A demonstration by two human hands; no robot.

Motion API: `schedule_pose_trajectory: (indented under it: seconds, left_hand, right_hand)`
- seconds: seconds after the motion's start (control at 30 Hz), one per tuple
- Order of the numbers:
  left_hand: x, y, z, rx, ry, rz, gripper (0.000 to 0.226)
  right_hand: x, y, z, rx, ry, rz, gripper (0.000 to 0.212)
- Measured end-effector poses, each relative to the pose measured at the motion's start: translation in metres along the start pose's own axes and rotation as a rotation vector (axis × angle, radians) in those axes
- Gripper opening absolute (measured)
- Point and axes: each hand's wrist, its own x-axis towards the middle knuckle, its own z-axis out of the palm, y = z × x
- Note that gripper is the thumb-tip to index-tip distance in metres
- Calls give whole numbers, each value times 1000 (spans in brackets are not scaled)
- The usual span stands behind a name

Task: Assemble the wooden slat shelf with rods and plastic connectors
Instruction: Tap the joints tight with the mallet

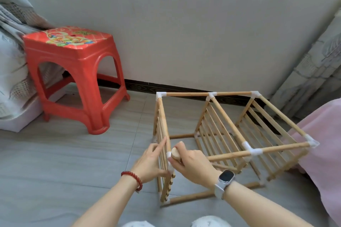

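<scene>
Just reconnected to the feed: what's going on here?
A person is assembling a wooden slat shelf lying on the floor. The right hand grips a rod by its near end at a white corner connector, while the left hand steadies the leftmost slat panel. A red stool stands nearby.

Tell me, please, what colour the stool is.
Red, with a floral print on the seat of the stool; head view.

Two bare forearms reaching forward from the near edge: left hand (150, 162) with index finger extended and thumb forward, right hand (191, 166) fingers curled in a closed grip, knuckles up.
</scene>
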Motion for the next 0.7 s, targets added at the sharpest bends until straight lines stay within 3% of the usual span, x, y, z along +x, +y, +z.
schedule_pose_trajectory:
  seconds: [0.1, 0.17, 0.27, 0.33, 0.4, 0.5, 0.53, 0.6, 0.7]
  left_hand:
    - [6, -8, -8, 4, 33, -27, 112]
    - [7, -12, -10, 22, 32, -59, 105]
    - [4, -20, -14, 87, 67, -110, 88]
    - [5, -28, -18, 98, 100, -149, 77]
    - [6, -32, -23, 86, 114, -190, 70]
    - [10, -35, -26, 72, 121, -227, 63]
    - [9, -33, -26, 65, 108, -236, 61]
    - [20, -31, -34, 55, 109, -229, 57]
    - [42, -20, -54, 32, 145, -185, 50]
  right_hand:
    - [38, 2, -20, 9, 159, -81, 34]
    - [36, 2, -12, 43, 157, -20, 37]
    - [12, -3, 1, -86, -182, 90, 52]
    - [20, 9, -4, -50, -80, 76, 57]
    - [27, 15, -8, 50, 64, 59, 48]
    - [10, -1, 5, -106, -269, -13, 50]
    - [6, -5, 7, -127, -304, 1, 55]
    - [26, 7, 4, -70, -203, 71, 57]
    - [69, 33, -13, 195, -63, 350, 32]
